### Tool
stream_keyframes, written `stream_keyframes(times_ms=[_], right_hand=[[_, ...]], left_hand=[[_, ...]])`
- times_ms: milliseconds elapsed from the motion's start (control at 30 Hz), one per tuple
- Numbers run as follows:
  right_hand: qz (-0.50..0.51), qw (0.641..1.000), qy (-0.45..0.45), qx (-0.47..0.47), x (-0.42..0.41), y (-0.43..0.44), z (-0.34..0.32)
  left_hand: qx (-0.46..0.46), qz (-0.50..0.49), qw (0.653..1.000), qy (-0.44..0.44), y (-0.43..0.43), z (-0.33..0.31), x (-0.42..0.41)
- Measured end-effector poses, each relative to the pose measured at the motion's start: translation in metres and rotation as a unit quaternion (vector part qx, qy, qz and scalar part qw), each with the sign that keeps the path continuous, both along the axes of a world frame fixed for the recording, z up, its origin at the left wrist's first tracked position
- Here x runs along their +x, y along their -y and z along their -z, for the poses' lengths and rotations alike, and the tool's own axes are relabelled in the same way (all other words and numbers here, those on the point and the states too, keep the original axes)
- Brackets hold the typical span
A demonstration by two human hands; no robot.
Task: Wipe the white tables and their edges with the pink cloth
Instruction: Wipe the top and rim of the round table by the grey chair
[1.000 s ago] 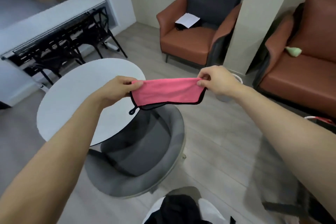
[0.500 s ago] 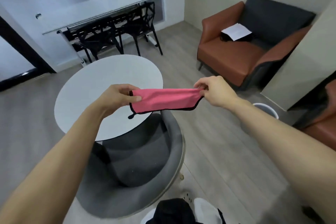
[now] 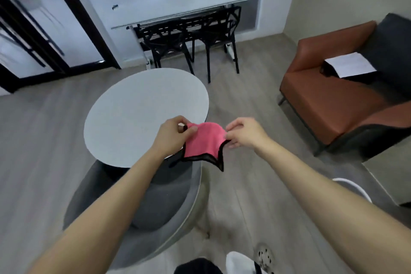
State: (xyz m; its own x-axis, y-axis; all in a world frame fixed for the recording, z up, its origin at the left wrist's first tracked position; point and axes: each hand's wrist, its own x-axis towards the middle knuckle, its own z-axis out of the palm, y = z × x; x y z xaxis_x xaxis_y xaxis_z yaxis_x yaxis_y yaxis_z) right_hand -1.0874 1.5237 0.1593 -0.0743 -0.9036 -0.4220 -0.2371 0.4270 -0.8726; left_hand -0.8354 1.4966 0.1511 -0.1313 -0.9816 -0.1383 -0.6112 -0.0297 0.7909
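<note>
- The pink cloth with black trim [image 3: 203, 140] hangs in the air at the near rim of the round white table [image 3: 138, 113].
- The left hand [image 3: 172, 134] pinches one side and the right hand [image 3: 243, 132] the other, fingers curled, bunching it.
- Wiping looks not yet begun. Next, I'd say, the cloth must go flat on the top.
- The grey padded tub chair [image 3: 142, 207] crowds the near edge, while open floor rings the far rim.
</note>
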Motion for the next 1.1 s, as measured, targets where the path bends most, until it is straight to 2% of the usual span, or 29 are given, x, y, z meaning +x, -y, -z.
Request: stream_keyframes(times_ms=[67,133,333,367,433,467,500,567,633,733,800,900,1000,1100], right_hand=[[0.002,0.997,0.081,0.004,0.003,0.004,-0.002],[0.006,0.993,0.121,0.004,0.007,0.011,0.001],[-0.155,0.969,0.189,0.038,-0.01,0.03,0.006],[-0.162,0.974,0.158,0.021,-0.013,0.036,0.009],[-0.153,0.986,-0.017,-0.067,-0.019,0.049,0.018],[-0.172,0.974,-0.1,-0.107,-0.021,0.057,0.023],[-0.214,0.958,-0.135,-0.132,-0.023,0.064,0.026],[-0.324,0.931,-0.113,-0.122,-0.023,0.077,0.024],[-0.383,0.91,-0.111,-0.116,-0.019,0.093,0.021],[-0.388,0.896,-0.171,-0.13,-0.01,0.122,0.018],[-0.381,0.901,-0.179,-0.108,-0.005,0.143,0.02],[-0.332,0.926,-0.162,-0.072,0.002,0.17,0.022],[-0.235,0.966,-0.104,-0.018,0.012,0.191,0.028],[-0.211,0.973,-0.097,0.009,0.018,0.213,0.035]], left_hand=[[0.011,0.027,0.999,-0.014,-0.012,0.0,-0.028],[0.036,0.032,0.997,-0.052,-0.027,-0.002,-0.046],[0.02,-0.091,0.991,-0.095,-0.04,0.0,-0.05],[0.027,-0.108,0.989,-0.101,-0.037,0.0,-0.05],[0.042,-0.114,0.988,-0.093,-0.034,-0.005,-0.05],[0.049,-0.108,0.989,-0.086,-0.03,-0.005,-0.05],[0.051,-0.093,0.991,-0.082,-0.025,-0.006,-0.049],[0.051,-0.044,0.995,-0.08,-0.012,-0.01,-0.045],[0.05,-0.009,0.996,-0.074,0.005,-0.014,-0.04],[0.018,-0.026,0.998,-0.054,0.032,-0.011,-0.034],[-0.016,-0.056,0.998,-0.016,0.049,-0.002,-0.031],[-0.02,-0.098,0.995,0.027,0.072,0.012,-0.029],[0.035,-0.141,0.989,0.011,0.097,0.03,-0.023],[0.016,-0.152,0.986,0.062,0.116,0.045,-0.024]])
